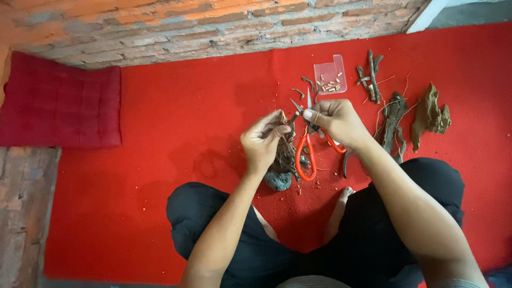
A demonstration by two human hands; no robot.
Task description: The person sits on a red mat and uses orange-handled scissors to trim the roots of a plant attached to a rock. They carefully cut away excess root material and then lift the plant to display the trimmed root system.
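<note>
While the person sat cross-legged on the red carpet point(186, 106), the left hand point(262, 140) was closed around a dark clump of roots point(284, 154), fingers pinched at its top and holding it up just above the floor in front of the knees. The right hand point(337, 121) gripped a pair of orange-handled scissors point(308, 146), fingers curled tight through the loops, with the short blades parted and pointing up beside a thin twig end at the top of the clump. To do this cut well, it seemed wise to keep the clump steady, hold the left fingertips below the blades, and take only the tip of the twig in one clean snip. Beyond the hands lay a small clear plastic tray point(330, 77) holding short pale cut pieces, with a few curved bits just beside it. To its right lay a bundle of sticks point(370, 74), then a dark twisted root piece point(393, 120) and a brown bark-like chunk point(429, 114), all well apart from the scissors. A brick wall point(160, 26) ran along the carpet's far edge.
</note>
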